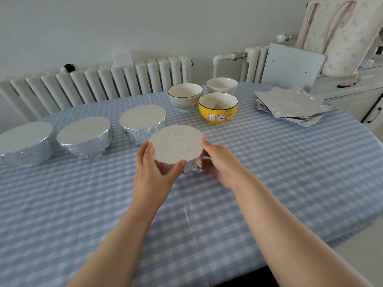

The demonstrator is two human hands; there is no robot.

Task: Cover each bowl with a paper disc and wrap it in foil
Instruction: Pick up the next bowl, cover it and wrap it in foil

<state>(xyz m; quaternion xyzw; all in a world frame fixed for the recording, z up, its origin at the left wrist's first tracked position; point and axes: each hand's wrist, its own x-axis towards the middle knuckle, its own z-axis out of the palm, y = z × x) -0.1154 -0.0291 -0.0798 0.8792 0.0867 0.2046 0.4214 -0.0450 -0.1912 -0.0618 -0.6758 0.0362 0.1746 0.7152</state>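
Wrapped bowl (176, 149) sits near centre of the checked tablecloth (269, 172), just right of and nearer than three finished foil-wrapped bowls (87, 137); left hand (154, 166) cups its left-near side, fingers curled round the wall and thumb along the rim; right hand (217, 160) grips the right side, fingertips tucked under crumpled foil.

Handling, judged: ceramic under thin foil, so moderately heavy, rigid, breakable if dropped; foil skin soft, creases readily, tears at sharp folds, slick where smooth; best held low on the side wall with both palms, not by the flat top, since the covering there would dent.

Materials: top face flat, matte, pale, circular; sides bright, finely crinkled; far right, a stack of foil sheets (290, 104), edges ragged; far centre, three uncovered bowls, two pale (185, 96), one glossy yellow bowl (217, 107).
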